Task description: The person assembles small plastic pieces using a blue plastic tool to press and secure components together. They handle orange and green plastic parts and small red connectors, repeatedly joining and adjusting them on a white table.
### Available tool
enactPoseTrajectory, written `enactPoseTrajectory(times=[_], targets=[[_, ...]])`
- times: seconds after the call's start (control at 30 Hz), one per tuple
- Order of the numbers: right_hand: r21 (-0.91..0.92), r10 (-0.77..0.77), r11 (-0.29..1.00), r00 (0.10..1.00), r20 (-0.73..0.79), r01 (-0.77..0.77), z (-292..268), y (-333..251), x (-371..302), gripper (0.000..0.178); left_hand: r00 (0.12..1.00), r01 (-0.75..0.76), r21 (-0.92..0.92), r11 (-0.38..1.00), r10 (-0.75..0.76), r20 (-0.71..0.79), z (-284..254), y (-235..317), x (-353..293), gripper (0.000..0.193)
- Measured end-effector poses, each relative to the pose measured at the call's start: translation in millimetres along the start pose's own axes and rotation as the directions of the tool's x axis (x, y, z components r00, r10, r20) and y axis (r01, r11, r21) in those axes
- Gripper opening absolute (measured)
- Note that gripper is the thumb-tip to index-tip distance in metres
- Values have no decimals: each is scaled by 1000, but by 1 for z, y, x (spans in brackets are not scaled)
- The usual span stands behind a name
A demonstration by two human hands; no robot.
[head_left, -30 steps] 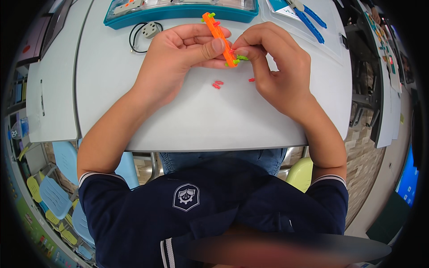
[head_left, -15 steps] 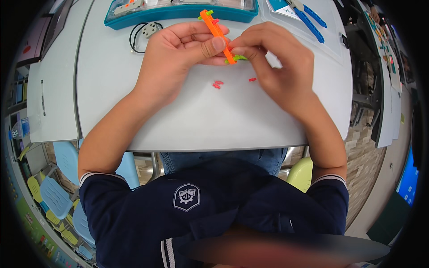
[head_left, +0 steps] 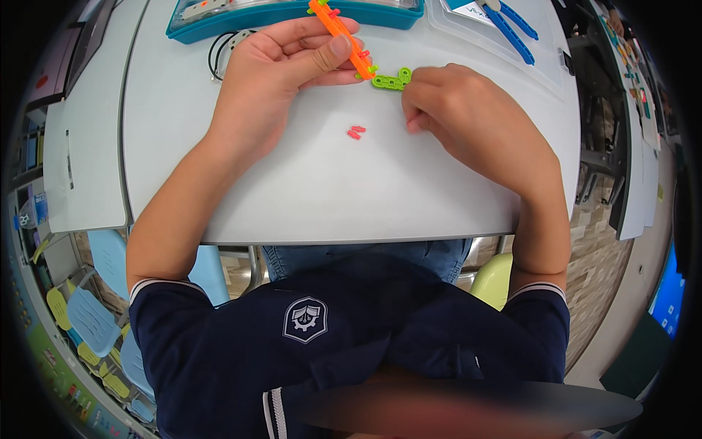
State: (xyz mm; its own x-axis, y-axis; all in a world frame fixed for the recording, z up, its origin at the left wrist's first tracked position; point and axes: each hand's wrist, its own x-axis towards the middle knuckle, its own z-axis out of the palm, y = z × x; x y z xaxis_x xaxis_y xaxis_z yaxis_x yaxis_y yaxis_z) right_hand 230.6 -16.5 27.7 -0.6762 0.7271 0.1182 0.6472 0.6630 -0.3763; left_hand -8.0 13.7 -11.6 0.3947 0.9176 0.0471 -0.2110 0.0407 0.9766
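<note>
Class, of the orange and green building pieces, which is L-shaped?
The green piece, beside the right hand: one end turns a corner. The orange bar, held in the left hand, runs straight.

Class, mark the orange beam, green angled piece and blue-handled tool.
Orange beam (head_left: 337,27): head view, upper part.
Green angled piece (head_left: 385,83): head view, long arm.
Blue-handled tool (head_left: 510,36): head view, left handle.

Pale blue chairs (head_left: 92,322) left, lit blue screen (head_left: 668,291) right

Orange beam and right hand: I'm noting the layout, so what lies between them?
In the head view, a green L-shaped piece with holes lies between the orange beam and the right hand.
</note>
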Motion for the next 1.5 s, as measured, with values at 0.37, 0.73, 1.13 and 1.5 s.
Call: enactPoseTrajectory(times=[0.37,0.73,1.13,1.5], targets=[[374,86,927,953,-290,30,-7,1,7,11,974,137,19,990,-138,177,12,7,-4,36],[616,206,782,897,-391,88,11,3,15,11,985,111,-60,992,-102,139,16,8,-6,35],[449,188,890,838,-512,75,26,0,17,6,982,121,-56,991,-111,154,17,9,-7,34],[315,120,946,811,-573,82,31,-5,18,8,985,98,-31,995,-93,148,17,6,-7,30]])
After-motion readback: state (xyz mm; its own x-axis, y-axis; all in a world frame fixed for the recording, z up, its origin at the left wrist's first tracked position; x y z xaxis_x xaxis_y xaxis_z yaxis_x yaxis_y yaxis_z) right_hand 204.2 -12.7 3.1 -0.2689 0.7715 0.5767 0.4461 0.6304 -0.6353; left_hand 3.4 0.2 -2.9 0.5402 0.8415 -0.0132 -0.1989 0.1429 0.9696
